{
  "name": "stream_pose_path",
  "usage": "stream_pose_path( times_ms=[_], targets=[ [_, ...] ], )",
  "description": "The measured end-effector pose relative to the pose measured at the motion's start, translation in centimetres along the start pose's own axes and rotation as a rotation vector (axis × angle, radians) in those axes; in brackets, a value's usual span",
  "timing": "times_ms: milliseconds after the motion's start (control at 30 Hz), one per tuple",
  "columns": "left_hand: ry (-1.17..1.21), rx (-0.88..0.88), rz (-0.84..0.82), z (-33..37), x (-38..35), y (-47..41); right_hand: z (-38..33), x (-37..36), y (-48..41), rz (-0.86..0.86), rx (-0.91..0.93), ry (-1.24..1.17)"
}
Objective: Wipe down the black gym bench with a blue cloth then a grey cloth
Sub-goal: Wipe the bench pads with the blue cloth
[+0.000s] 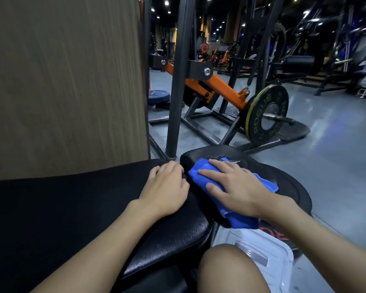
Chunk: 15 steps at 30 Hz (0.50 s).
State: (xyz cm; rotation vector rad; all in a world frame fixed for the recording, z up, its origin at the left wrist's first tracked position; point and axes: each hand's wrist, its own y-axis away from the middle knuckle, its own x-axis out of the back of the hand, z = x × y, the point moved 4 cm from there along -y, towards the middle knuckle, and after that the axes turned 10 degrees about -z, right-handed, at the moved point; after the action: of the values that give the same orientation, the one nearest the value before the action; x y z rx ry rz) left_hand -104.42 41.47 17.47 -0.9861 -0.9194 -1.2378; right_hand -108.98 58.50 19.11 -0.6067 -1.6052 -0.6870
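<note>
Right hand [239,187] flat on folded blue cloth [201,176], pressing it onto black seat pad [292,187]; wet droplets on pad just beyond cloth. Left hand [167,191] palm-down on adjacent black bench pad [72,208], fingers at its far edge. ROGUE weight plate [266,113] on orange-armed machine behind.

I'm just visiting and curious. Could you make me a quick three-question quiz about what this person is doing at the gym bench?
1. True or false: the right hand presses a blue cloth flat on the seat pad.
2. Where does the left hand rest? A) on the weight plate B) on the long pad C) on the cloth
3. Fill in: droplets show on the seat pad just ____ the cloth.

Key: 1 true; 2 B; 3 beyond.
</note>
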Motion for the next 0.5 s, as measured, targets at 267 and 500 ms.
stream_pose_path(
  times_ms=[267,500],
  targets=[
    [-0.061,0.017,0.048,-0.6,-0.8,-0.4,0.3,0.8,-6.4,0.006,-0.017,-0.052],
    [-0.083,-0.004,0.024,-0.6,-0.6,-0.4,0.7,1.8,-13.0,-0.039,-0.053,-0.112]
  ],
)
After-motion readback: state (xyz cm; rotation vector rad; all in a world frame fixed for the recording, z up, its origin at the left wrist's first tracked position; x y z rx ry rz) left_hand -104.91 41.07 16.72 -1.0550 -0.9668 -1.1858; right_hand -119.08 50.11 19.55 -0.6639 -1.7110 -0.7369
